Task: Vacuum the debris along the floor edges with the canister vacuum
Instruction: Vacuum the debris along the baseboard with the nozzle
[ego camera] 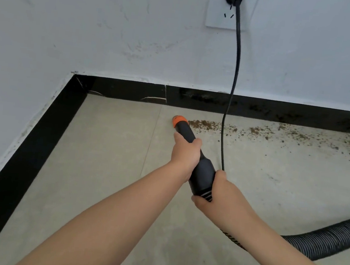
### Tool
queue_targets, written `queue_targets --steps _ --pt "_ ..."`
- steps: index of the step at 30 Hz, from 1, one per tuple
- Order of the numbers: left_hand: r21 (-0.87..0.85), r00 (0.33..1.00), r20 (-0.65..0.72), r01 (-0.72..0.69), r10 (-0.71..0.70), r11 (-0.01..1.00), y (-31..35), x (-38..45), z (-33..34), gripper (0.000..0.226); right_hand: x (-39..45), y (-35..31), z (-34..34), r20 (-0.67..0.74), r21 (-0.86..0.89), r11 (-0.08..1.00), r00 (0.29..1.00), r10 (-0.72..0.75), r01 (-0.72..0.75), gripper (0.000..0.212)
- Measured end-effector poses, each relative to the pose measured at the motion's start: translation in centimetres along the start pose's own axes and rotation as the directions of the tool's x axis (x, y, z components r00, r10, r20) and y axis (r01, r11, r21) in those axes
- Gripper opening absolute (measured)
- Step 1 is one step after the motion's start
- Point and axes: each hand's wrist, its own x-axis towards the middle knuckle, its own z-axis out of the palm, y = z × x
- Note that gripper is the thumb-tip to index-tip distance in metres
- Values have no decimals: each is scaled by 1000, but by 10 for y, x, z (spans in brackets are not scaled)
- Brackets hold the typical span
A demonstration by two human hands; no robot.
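Both hands are wrapped around the black vacuum nozzle (pixel 191 153), the left hand (pixel 186 153) near the front and the right hand (pixel 217 193) at the back where the ribbed hose (pixel 328 237) begins. The orange tip (pixel 178 120) is at the left end of the brown debris (pixel 205 125) below the black baseboard (pixel 259 109). I think it is best to keep the tip low and move it slowly to the right along the line, and to watch the hanging power cord (pixel 230 95), which crosses this way.

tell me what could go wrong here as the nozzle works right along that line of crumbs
1. The power cord hangs from the wall socket straight across the debris; sweeping the orange-tipped nozzle rightward could snag it and tug the plug.
2. The hose loops on the floor beside the right hand; it might drag through unvacuumed crumbs.
3. With the left hand pushing forward, the tip could scuff the black baseboard.
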Motion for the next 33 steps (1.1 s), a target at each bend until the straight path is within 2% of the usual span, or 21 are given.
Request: queue_targets --steps 5,15,33 --pt "-14 1000 27 15 -15 1000 -4 -7 12 60 -15 11 -8 -8 -21 1000 1000 -10 10 38" --pt "-38 1000 18 -10 10 999 -10 -8 20 45 -18 18 -7 -10 -11 1000 1000 -7 7 38" --pt "30 998 55 -36 35 999 -4 7 30 52 -4 20 -5 -51 3 999 997 54 -54 36"
